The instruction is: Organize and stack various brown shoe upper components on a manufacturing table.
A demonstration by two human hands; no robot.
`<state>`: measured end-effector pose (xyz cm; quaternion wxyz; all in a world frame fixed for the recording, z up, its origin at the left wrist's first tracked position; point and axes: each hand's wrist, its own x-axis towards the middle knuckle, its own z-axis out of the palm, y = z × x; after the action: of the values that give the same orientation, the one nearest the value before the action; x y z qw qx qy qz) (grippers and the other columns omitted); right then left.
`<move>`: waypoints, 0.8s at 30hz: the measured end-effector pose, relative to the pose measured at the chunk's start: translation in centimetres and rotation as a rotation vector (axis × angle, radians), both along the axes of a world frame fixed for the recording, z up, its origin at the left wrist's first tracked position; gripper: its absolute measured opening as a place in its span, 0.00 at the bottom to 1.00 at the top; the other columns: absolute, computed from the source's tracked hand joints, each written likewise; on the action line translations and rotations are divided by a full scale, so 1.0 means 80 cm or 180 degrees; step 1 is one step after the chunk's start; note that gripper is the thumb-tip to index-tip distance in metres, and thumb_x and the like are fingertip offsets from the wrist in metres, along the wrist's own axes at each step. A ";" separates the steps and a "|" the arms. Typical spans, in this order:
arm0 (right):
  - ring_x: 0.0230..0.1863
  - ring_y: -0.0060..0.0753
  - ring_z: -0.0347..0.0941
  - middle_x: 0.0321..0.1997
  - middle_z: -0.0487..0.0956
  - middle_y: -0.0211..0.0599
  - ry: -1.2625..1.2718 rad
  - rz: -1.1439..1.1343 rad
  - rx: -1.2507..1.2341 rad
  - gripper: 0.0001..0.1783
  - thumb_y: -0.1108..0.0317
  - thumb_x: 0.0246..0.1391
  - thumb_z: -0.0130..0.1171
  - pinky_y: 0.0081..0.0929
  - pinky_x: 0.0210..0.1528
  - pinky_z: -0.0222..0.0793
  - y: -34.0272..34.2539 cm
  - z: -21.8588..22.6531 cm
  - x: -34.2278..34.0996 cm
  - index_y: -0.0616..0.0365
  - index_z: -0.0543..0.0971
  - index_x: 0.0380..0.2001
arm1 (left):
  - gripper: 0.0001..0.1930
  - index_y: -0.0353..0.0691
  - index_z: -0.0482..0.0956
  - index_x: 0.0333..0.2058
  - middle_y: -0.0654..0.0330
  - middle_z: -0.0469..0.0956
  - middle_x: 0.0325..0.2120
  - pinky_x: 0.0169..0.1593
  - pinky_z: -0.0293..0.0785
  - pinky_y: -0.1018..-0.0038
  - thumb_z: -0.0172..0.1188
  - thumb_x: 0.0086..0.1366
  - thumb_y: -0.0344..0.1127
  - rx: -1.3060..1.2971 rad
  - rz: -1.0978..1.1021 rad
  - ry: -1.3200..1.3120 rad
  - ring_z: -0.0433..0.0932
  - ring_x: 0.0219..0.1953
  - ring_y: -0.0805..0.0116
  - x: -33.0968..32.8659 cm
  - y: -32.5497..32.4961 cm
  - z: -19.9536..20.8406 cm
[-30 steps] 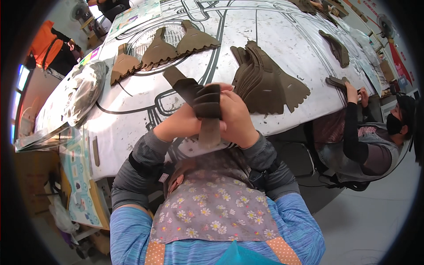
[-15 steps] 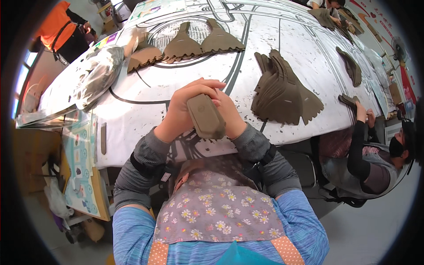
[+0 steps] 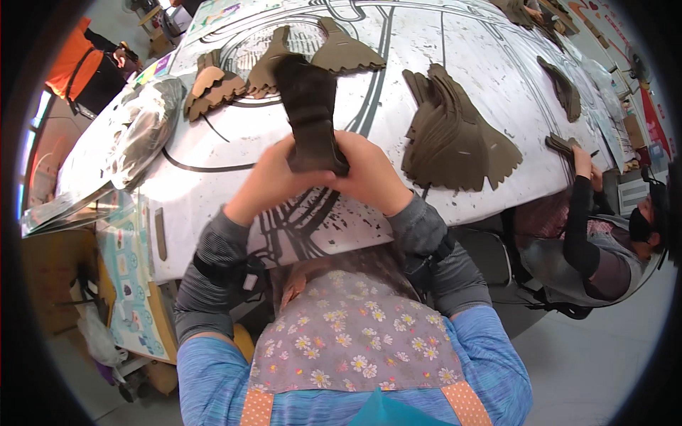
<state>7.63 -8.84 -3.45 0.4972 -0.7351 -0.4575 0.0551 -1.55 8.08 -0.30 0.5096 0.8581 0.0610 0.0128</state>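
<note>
In front of my chest, both hands hold a thick dark brown stack (image 3: pixel 310 106), apparently of flat cut pieces. It is narrow at my palms and widens away from me; its far part is blurred. My left hand (image 3: pixel 273 174) wraps the left side of the narrow end and my right hand (image 3: pixel 366 174) the right side, thumbs nearly meeting at the front. Right of my hands lies a fanned pile of brown scallop-edged pieces (image 3: pixel 455 135). Beyond the held stack, similar fan-shaped pieces (image 3: pixel 348 50) lie in small piles, one partly hidden behind it.
A white table covering (image 3: pixel 206 213) with black line drawings lies under everything. A clear plastic bag (image 3: pixel 149 121) sits at the left, near a thin brown strip (image 3: pixel 160 234). At the right, a co-worker (image 3: pixel 597 241) handles brown pieces (image 3: pixel 561 145). Another curved brown pile (image 3: pixel 561 89) lies beyond.
The held stack has turned from its blunt end tilted toward me to its wide part pointing away. My hands have shifted from overlapping around it to gripping either side of its narrow end.
</note>
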 end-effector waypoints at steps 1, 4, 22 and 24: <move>0.44 0.53 0.74 0.42 0.77 0.45 -0.0202 0.0018 0.0058 0.27 0.66 0.41 0.70 0.41 0.45 0.70 0.001 0.001 -0.003 0.58 0.73 0.46 | 0.26 0.34 0.76 0.46 0.54 0.81 0.38 0.48 0.73 0.69 0.73 0.50 0.39 -0.0182 -0.0068 -0.0454 0.79 0.43 0.65 -0.004 0.003 -0.028; 0.49 0.53 0.72 0.44 0.76 0.46 -0.0476 0.0017 0.0349 0.31 0.67 0.39 0.69 0.42 0.51 0.68 0.009 -0.009 -0.009 0.59 0.71 0.49 | 0.29 0.36 0.73 0.49 0.51 0.80 0.37 0.47 0.73 0.66 0.73 0.52 0.43 -0.0026 0.0237 -0.1146 0.79 0.42 0.54 -0.004 -0.018 -0.054; 0.43 0.59 0.77 0.50 0.77 0.47 0.0104 0.0212 -0.0182 0.38 0.62 0.49 0.66 0.40 0.44 0.74 -0.012 0.008 -0.019 0.51 0.63 0.62 | 0.25 0.37 0.70 0.53 0.49 0.75 0.47 0.46 0.75 0.65 0.65 0.61 0.39 0.0603 -0.0290 -0.1273 0.79 0.43 0.50 -0.017 -0.006 -0.014; 0.44 0.56 0.78 0.52 0.77 0.46 0.0329 0.0350 0.0284 0.39 0.61 0.49 0.67 0.38 0.44 0.74 -0.015 0.018 -0.024 0.51 0.62 0.63 | 0.20 0.35 0.71 0.51 0.55 0.78 0.43 0.48 0.74 0.70 0.63 0.63 0.36 -0.0788 0.0001 -0.0960 0.79 0.43 0.64 -0.027 0.000 0.001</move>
<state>5.74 -10.05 -2.01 0.5486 -0.6822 -0.4729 0.0997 -3.68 8.05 -0.20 0.6147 0.7772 -0.0149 0.1336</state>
